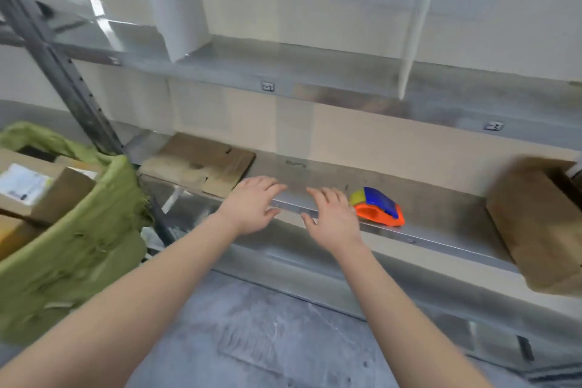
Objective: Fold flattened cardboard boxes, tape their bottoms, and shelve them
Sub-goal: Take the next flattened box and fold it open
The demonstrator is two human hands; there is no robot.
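Observation:
A stack of flattened brown cardboard boxes (198, 162) lies at the left end of the metal shelf (425, 230). My left hand (252, 203) hovers at the shelf's front edge just right of that stack, fingers spread, holding nothing. My right hand (332, 217) is beside it, also open and empty. An orange, blue and yellow tape dispenser (378, 206) rests on the shelf right next to my right hand's fingers. A folded-up brown box (538, 224) stands at the shelf's right end, partly overhanging the front.
A green fabric bin (78, 249) with cardboard parcels inside stands on the floor at the left, against the rack's grey upright (59, 72). An upper shelf (283, 72) holds white rolled or sheet material. Grey concrete floor (267, 340) lies below.

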